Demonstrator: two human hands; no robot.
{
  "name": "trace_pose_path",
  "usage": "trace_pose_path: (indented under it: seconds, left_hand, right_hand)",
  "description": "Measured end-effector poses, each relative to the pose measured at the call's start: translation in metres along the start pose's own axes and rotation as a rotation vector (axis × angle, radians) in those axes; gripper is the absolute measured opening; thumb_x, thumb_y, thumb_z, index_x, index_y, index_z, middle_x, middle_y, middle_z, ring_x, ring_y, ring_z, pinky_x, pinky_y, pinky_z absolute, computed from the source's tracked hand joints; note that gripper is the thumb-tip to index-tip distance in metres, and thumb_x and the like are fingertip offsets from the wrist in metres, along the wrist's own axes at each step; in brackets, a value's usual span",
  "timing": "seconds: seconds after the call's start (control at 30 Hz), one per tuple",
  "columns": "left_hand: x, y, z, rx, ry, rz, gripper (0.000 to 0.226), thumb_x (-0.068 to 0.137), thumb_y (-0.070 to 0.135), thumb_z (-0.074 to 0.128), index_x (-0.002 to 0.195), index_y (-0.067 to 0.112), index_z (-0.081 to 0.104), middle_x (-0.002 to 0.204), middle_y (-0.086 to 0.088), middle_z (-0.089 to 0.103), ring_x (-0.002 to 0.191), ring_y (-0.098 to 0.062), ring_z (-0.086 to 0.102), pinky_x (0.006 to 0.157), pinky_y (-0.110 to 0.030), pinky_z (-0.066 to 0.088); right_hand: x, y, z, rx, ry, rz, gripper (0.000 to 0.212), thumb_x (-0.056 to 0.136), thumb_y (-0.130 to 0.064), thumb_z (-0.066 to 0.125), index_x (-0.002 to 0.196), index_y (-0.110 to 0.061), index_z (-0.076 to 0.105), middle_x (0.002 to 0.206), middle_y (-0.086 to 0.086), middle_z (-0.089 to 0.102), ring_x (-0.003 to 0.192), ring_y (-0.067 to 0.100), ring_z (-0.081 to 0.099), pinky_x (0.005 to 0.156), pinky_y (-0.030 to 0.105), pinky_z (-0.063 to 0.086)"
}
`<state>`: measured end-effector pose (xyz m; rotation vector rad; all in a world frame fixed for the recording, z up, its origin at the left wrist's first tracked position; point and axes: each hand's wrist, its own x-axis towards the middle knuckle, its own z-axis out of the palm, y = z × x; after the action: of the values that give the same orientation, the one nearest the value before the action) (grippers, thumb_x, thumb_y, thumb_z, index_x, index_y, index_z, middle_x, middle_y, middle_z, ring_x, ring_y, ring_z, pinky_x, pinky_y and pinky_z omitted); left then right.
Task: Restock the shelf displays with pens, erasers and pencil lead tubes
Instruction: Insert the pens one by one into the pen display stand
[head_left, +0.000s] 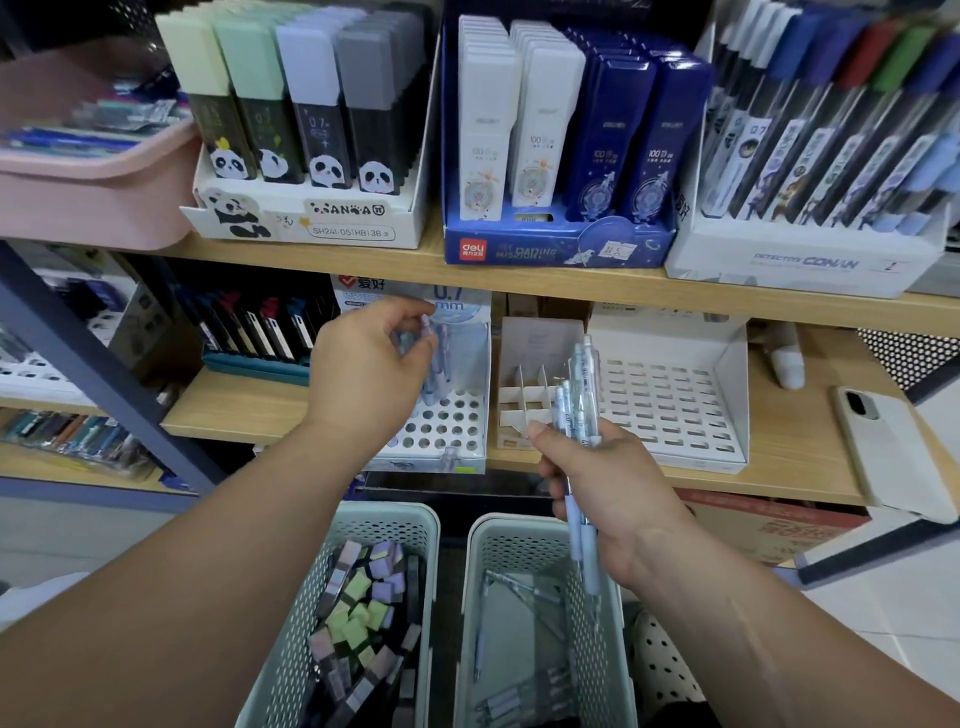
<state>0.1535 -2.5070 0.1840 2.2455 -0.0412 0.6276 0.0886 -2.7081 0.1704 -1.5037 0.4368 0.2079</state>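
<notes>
Plastic pens (577, 384) likely light, stiff, slick; right hand (613, 488) fingers curled round bundle mid-barrel; left hand (369, 374) fingers pinch one pen (428, 327) over holed display (447, 421), centre frame.

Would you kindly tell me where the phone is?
Head view: the phone lies at the right end of the lower shelf, right of the white slotted display.

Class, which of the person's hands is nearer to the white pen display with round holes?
Left. The left hand pinches a pen right over the pen display; the right hand, gripping a bundle of pens, is off to its right.
</notes>
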Motion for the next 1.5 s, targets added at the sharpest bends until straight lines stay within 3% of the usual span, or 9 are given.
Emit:
trace_pose_path:
  seconds: [0.13, 0.47, 0.6, 0.7, 0.8, 1.13, 1.27, 1.4, 1.5]
  left_hand:
    - [0.0, -0.003, 0.005, 0.089, -0.015, 0.052, 0.02, 0.087, 0.016, 0.073, 0.107, 0.019, 0.075, 0.093, 0.006, 0.075, 0.085, -0.024, 0.064, 0.081, -0.042, 0.054]
    - [0.003, 0.001, 0.006, 0.064, -0.004, 0.011, 0.019, 0.087, 0.016, 0.073, 0.106, 0.017, 0.076, 0.091, 0.005, 0.076, 0.08, -0.016, 0.066, 0.08, -0.03, 0.052]
    - [0.0, -0.001, 0.013, 0.141, -0.01, 0.073, 0.015, 0.084, 0.013, 0.074, 0.099, 0.017, 0.078, 0.084, 0.004, 0.076, 0.079, -0.026, 0.064, 0.075, -0.035, 0.053]
    - [-0.001, -0.005, 0.018, 0.303, -0.02, 0.166, 0.022, 0.076, 0.01, 0.081, 0.098, 0.015, 0.08, 0.084, -0.005, 0.075, 0.083, -0.037, 0.063, 0.074, -0.038, 0.053]
    - [0.0, -0.009, 0.02, 0.415, -0.031, 0.234, 0.024, 0.071, 0.013, 0.085, 0.094, 0.012, 0.08, 0.088, -0.014, 0.067, 0.08, -0.039, 0.061, 0.071, -0.045, 0.054]
    - [-0.007, -0.002, 0.021, 0.679, -0.128, 0.208, 0.052, 0.083, 0.035, 0.072, 0.13, 0.012, 0.066, 0.102, -0.015, 0.058, 0.092, -0.039, 0.057, 0.077, -0.046, 0.049]
    - [-0.019, 0.022, 0.011, 0.223, -0.132, 0.105, 0.036, 0.095, 0.034, 0.061, 0.125, 0.016, 0.067, 0.102, -0.005, 0.057, 0.094, -0.021, 0.057, 0.082, -0.031, 0.046]
    - [-0.047, 0.049, 0.008, -0.466, -0.367, -0.374, 0.011, 0.094, 0.022, 0.068, 0.088, 0.017, 0.075, 0.074, 0.007, 0.068, 0.066, 0.001, 0.059, 0.063, -0.012, 0.045]
    - [-0.063, 0.047, 0.008, -0.668, -0.366, -0.542, 0.006, 0.092, 0.013, 0.069, 0.092, 0.009, 0.074, 0.064, 0.005, 0.067, 0.053, 0.0, 0.058, 0.052, -0.012, 0.044]
  right_hand:
    - [0.001, -0.003, -0.004, -0.007, 0.001, -0.005, 0.028, 0.086, -0.031, 0.079, 0.101, -0.014, 0.063, 0.062, -0.001, 0.063, 0.053, 0.013, 0.051, 0.061, 0.033, 0.048]
    - [0.001, -0.005, -0.007, 0.015, -0.03, -0.006, 0.025, 0.086, -0.029, 0.079, 0.099, -0.015, 0.064, 0.062, 0.0, 0.061, 0.051, 0.012, 0.049, 0.056, 0.031, 0.045]
    - [0.001, -0.005, -0.009, 0.013, -0.034, -0.014, 0.024, 0.085, -0.03, 0.08, 0.095, -0.015, 0.063, 0.063, 0.0, 0.062, 0.052, 0.013, 0.049, 0.058, 0.032, 0.045]
    - [0.001, -0.006, -0.008, 0.03, -0.046, 0.014, 0.035, 0.086, -0.03, 0.079, 0.108, -0.012, 0.06, 0.063, 0.0, 0.062, 0.052, 0.012, 0.05, 0.056, 0.029, 0.047]
    - [0.0, -0.007, -0.008, 0.09, -0.119, 0.052, 0.023, 0.087, -0.028, 0.078, 0.098, -0.014, 0.064, 0.065, 0.001, 0.06, 0.053, 0.013, 0.048, 0.051, 0.027, 0.045]
    - [-0.007, -0.012, -0.002, 0.163, -0.285, 0.084, 0.021, 0.086, -0.024, 0.079, 0.084, -0.016, 0.059, 0.065, 0.001, 0.053, 0.054, 0.014, 0.044, 0.05, 0.026, 0.041]
    - [-0.007, -0.009, 0.003, 0.081, -0.291, 0.036, 0.02, 0.087, -0.024, 0.078, 0.092, -0.014, 0.061, 0.061, 0.0, 0.052, 0.052, 0.014, 0.044, 0.049, 0.025, 0.041]
    - [-0.008, -0.004, 0.012, -0.001, -0.267, -0.038, 0.017, 0.089, -0.022, 0.075, 0.094, -0.012, 0.063, 0.061, 0.003, 0.051, 0.051, 0.015, 0.045, 0.05, 0.029, 0.039]
    - [-0.009, 0.0, 0.018, -0.092, -0.275, -0.078, 0.015, 0.09, -0.022, 0.075, 0.098, -0.011, 0.067, 0.055, -0.001, 0.051, 0.049, 0.013, 0.044, 0.049, 0.026, 0.04]
